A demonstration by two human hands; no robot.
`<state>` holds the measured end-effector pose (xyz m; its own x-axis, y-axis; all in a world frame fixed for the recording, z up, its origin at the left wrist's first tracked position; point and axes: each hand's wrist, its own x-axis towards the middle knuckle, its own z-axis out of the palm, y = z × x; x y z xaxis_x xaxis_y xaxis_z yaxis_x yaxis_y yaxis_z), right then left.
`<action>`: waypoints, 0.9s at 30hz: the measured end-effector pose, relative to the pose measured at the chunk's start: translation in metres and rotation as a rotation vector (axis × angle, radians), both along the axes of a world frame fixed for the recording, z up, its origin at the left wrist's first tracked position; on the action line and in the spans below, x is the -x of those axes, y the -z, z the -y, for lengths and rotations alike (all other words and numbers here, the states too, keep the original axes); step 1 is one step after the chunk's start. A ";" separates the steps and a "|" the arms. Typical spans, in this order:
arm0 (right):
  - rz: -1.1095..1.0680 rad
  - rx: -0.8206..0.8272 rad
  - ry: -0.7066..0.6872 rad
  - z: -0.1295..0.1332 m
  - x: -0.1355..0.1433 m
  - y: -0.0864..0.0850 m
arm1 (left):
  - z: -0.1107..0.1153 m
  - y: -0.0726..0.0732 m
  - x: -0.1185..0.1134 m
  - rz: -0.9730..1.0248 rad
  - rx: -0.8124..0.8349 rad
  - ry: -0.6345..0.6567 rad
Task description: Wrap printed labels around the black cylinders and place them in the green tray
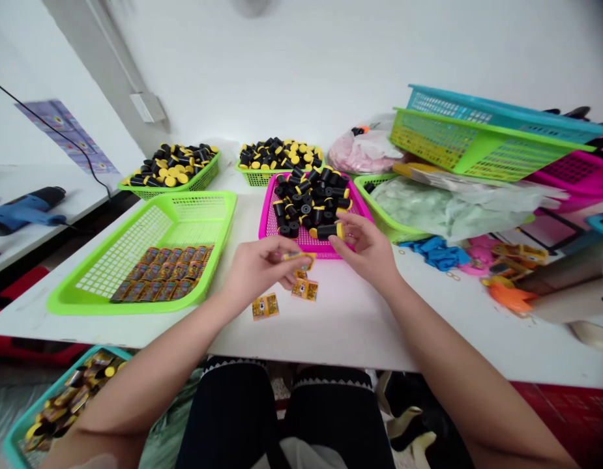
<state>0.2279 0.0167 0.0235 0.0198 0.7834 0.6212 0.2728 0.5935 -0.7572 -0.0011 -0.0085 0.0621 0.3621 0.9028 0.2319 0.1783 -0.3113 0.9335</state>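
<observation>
My left hand [255, 270] is closed, pinching a yellow printed label sleeve [306, 262] between thumb and fingers. In my right hand [367, 251], thumb and fingers grip a black cylinder with a yellow cap [329, 232], lying level at the front of a pink basket [268, 225]. That basket is heaped with black canisters [306, 208], many showing yellow ends. On the white table below my left hand lie loose yellow printed sleeves [265, 306]; part of this group is hidden by the fingers.
Left stands a green basket [86, 305] with rows of printed pieces [167, 270]. Two smaller green baskets [196, 180] [255, 177] of canisters stand behind. Stacked baskets [477, 146], blue balloon-like scraps [435, 252] and a machine [575, 286] occupy the right. A blue heat gun [25, 208] lies far left.
</observation>
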 end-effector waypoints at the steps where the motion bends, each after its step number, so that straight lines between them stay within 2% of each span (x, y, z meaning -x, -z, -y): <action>1: -0.061 0.030 -0.034 0.000 0.001 0.000 | -0.007 0.004 -0.008 0.064 0.044 -0.012; 5: -0.197 0.109 -0.083 0.004 0.001 -0.001 | -0.027 0.033 -0.020 0.160 0.121 -0.015; 7: -0.217 0.139 -0.096 0.008 0.001 -0.001 | -0.030 0.046 -0.018 0.138 0.136 0.000; 9: -0.236 0.172 -0.152 0.012 0.002 -0.001 | -0.028 0.052 -0.015 0.092 0.124 0.010; 13: -0.218 0.241 -0.262 0.022 0.011 -0.009 | -0.023 0.052 -0.010 0.003 0.032 0.031; 17: -0.170 0.286 -0.272 0.027 0.017 -0.016 | -0.020 0.048 -0.008 0.004 -0.046 -0.004; 23: -0.170 0.328 -0.318 0.021 0.013 -0.011 | -0.021 0.045 -0.002 -0.013 -0.240 0.006; 27: -0.278 0.446 -0.379 0.015 0.011 -0.009 | -0.023 0.043 0.002 -0.089 -0.363 0.037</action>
<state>0.2168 0.0013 0.0326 -0.1954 0.9493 0.2462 -0.1360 0.2224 -0.9654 -0.0029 0.0146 0.0189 0.4263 0.7533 0.5007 0.2357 -0.6269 0.7426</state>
